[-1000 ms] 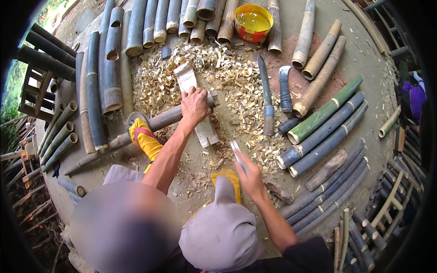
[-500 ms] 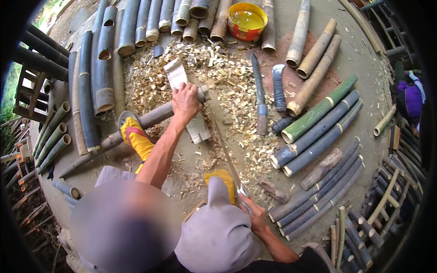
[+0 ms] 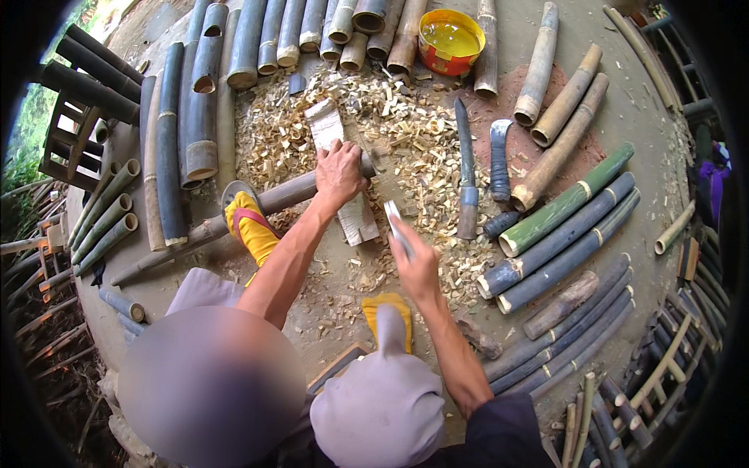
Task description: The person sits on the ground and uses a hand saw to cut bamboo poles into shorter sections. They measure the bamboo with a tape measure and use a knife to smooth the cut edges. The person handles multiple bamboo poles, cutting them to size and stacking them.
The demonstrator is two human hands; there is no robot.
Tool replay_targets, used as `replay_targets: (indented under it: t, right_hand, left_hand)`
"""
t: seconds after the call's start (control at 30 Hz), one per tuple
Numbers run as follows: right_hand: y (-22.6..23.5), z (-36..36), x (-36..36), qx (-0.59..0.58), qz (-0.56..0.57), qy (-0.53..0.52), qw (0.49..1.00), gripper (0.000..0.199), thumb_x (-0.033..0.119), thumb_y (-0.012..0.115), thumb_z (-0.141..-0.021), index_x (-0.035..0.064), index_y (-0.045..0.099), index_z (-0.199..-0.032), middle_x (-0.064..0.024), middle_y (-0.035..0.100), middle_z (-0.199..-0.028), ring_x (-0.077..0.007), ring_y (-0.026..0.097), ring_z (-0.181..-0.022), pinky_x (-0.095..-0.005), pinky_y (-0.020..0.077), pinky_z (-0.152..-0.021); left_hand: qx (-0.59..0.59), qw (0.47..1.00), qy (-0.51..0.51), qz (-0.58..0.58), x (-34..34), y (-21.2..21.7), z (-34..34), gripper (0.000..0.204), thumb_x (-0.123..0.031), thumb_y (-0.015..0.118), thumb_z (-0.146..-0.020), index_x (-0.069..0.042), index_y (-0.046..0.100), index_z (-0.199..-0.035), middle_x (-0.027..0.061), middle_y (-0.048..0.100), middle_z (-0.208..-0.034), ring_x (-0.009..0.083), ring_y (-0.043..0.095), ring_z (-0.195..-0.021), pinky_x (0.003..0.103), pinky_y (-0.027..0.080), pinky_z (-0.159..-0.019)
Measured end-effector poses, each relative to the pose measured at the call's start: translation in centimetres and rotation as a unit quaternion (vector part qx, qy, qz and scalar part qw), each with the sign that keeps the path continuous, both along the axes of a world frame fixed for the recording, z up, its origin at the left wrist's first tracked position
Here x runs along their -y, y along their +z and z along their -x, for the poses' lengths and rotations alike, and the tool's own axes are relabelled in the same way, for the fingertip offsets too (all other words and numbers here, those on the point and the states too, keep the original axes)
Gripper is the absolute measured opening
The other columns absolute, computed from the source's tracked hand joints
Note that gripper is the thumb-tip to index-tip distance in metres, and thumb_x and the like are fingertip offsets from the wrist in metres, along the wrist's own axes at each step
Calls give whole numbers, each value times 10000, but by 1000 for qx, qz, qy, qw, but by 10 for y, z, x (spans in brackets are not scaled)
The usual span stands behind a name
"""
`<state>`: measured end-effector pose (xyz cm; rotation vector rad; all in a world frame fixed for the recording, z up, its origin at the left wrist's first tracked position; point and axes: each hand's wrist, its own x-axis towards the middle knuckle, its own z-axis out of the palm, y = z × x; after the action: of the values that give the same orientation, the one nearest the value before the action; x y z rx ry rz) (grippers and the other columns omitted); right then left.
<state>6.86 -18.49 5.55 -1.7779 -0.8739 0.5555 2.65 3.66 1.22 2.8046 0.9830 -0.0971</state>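
so, left hand point(image 3: 340, 170) is clamped over the end of a long grey bamboo pole point(image 3: 234, 214), pinning it where it crosses a pale wooden chopping block point(image 3: 343, 175). the pole runs from that block down and left across the ground, passing under the person's left foot in a yellow sandal point(image 3: 248, 226). right hand point(image 3: 417, 269) is closed around the handle of a short blade point(image 3: 396, 225), blade pointing up and slightly left, tip just beside the lower end of the block; cannot tell if the edge touches anything. right foot's yellow sandal point(image 3: 388, 310) sits below that hand, near the knee in grey trousers. all around the block is a spread of pale wood chips point(image 3: 406, 132). just right of the chips lie two more knives, a long dark machete point(image 3: 466, 175) and a shorter blue-grey curved knife point(image 3: 499, 160), side by side, not touching the hands. beyond the chips at the top sits an orange and yellow bowl point(image 3: 450, 39) wedged among a row of cut bamboo sections point(image 3: 257, 39) standing end-on toward the worker. to the right, tan bamboo lengths point(image 3: 566, 129) fan out, then a green bamboo pole point(image 3: 566, 199) and several blue-grey poles point(image 3: 569, 242) lying parallel, well apart from both hands. on the left more grey split bamboo halves point(image 3: 179, 140) lie lengthwise, with thin green stalks point(image 3: 105, 214) past them.
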Motion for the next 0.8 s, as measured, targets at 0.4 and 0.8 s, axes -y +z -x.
replay_targets:
  t: [0.4,0.8]
  right_hand:
    - [59,10,161,14,22,-97,995,415,29,632,-861,-43,552,-1263,-164,696,-1002,-192,681,-741,-291,544,-632]
    - [37,-148,259,350,270,-244,863,441,82,576,-913,15,449,-1331,-276,549,-1240,-446,551,-1096,-469,449,-889]
  left_hand:
    - [1,1000,10,12,-3,-6,10,496,-288,795,-581,-67,593,-976,74,585,-1058,238,499,-1103,427,406,-880]
    - [-201,977,-8,67,-65,104,86,876,-402,827,-617,-154,425,-1355,113,471,-1310,297,414,-1261,600,390,-985]
